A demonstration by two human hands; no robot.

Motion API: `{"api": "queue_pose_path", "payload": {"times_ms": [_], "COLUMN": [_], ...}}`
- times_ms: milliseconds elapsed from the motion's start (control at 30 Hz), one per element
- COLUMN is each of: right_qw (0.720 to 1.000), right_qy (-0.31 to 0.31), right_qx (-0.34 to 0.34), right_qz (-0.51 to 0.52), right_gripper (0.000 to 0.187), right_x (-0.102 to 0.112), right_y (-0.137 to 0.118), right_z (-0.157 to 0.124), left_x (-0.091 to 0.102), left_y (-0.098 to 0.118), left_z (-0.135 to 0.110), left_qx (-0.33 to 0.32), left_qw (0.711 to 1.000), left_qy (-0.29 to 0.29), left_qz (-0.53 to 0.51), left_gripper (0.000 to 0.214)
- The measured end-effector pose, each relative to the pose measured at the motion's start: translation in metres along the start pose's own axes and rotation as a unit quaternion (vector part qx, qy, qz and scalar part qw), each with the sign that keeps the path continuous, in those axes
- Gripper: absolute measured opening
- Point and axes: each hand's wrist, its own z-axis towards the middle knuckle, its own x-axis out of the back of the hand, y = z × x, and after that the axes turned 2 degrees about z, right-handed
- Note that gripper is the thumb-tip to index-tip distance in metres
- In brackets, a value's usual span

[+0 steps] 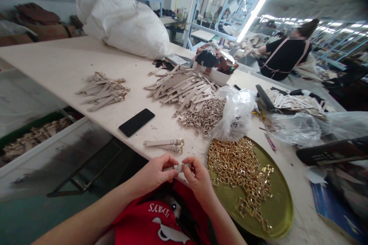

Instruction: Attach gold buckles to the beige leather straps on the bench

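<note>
My left hand [156,172] and my right hand [198,178] meet at the table's near edge, both pinching one beige strap [179,167] with a small gold buckle at its right end. Just right of my hands sits a round brass tray [277,208] heaped with gold buckles [240,170]. Two finished straps with buckles [168,144] lie on the table just beyond my hands. Farther back are a pile of small beige loops [202,116], a heap of plain beige straps [182,88] and, to the left, a bundle of buckled straps [105,92].
A black phone [137,122] lies left of centre. A clear plastic bag [237,111] stands behind the tray. A big white sack [126,25] sits at the back. A person in black [284,57] works at the far right. A green bin [31,138] stands below left.
</note>
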Motion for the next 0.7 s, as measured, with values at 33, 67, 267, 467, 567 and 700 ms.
{"api": "queue_pose_path", "payload": {"times_ms": [33, 67, 267, 467, 567, 700], "right_qw": [1.000, 0.999, 0.993, 0.992, 0.987, 0.997], "right_qy": [-0.008, -0.019, -0.076, -0.085, -0.111, -0.072], "right_qx": [0.009, 0.021, 0.048, 0.055, 0.071, 0.028], "right_qz": [-0.021, -0.041, -0.071, -0.080, -0.091, -0.025], "right_gripper": [0.010, 0.009, 0.008, 0.009, 0.010, 0.009], "right_x": [0.001, 0.003, 0.012, 0.011, 0.011, 0.006], "right_y": [-0.002, -0.004, -0.006, -0.001, -0.002, 0.004], "right_z": [-0.001, -0.001, -0.006, -0.007, -0.007, -0.007], "left_x": [0.000, -0.001, -0.004, 0.003, 0.001, -0.003], "left_y": [0.000, 0.000, 0.000, -0.006, -0.007, -0.004], "left_z": [0.000, 0.000, 0.003, 0.005, 0.006, 0.010], "left_qx": [0.004, 0.009, 0.043, 0.083, 0.080, 0.061], "left_qw": [1.000, 1.000, 0.998, 0.995, 0.996, 0.996], "left_qy": [-0.005, -0.010, -0.040, -0.052, -0.038, -0.040], "left_qz": [-0.005, -0.007, -0.011, -0.010, 0.020, 0.055], "left_gripper": [0.021, 0.021, 0.027, 0.029, 0.025, 0.022]}}
